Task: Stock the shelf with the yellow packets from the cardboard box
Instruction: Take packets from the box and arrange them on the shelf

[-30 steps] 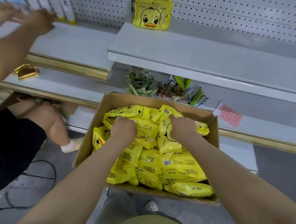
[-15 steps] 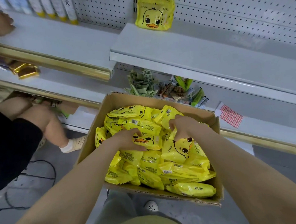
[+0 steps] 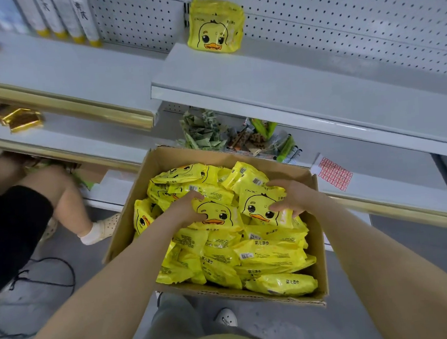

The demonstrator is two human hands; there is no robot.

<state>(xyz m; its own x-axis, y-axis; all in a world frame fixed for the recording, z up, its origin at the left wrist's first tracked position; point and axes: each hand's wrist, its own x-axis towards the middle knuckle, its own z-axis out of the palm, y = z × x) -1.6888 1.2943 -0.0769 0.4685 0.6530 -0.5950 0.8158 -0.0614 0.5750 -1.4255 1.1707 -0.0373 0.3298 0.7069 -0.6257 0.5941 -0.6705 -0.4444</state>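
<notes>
Far left: a second person's bare leg (image 3: 60, 196) and white perforated shoe (image 3: 102, 228) on the grey floor (image 3: 53, 287), with a black cable (image 3: 39, 277) looped beside them. Above, gold foil packets (image 3: 20, 120) lie on a gold-edged lower shelf (image 3: 83, 142); white tubes with yellow caps (image 3: 74, 18) stand at the back of the shelf above it.

Centre: open cardboard box (image 3: 318, 242) below the shelving, filled with loose yellow packets (image 3: 249, 257) piled face up, face down and on edge. Left hand (image 3: 185, 211), fingers (image 3: 196, 195) curled round the left edge of a duck-face packet (image 3: 220, 214) lying on top of the pile. Right hand (image 3: 296, 198), fingers (image 3: 279, 205) and thumb curled round a second duck-face packet (image 3: 262, 206) just beside the first; both packets show the duck print upward.

Upper centre: white shelf (image 3: 290, 85) against a pegboard back panel (image 3: 338, 10), bearing one stocked yellow packet (image 3: 215, 27), upright, duck print facing out, at the shelf's left rear corner.

Centre right, shelf below: a heap of green sachets (image 3: 204, 131) next to assorted small snack packets (image 3: 262, 137).

Right: a sheet of red labels (image 3: 333, 172) lying flat on the same lower shelf.
</notes>
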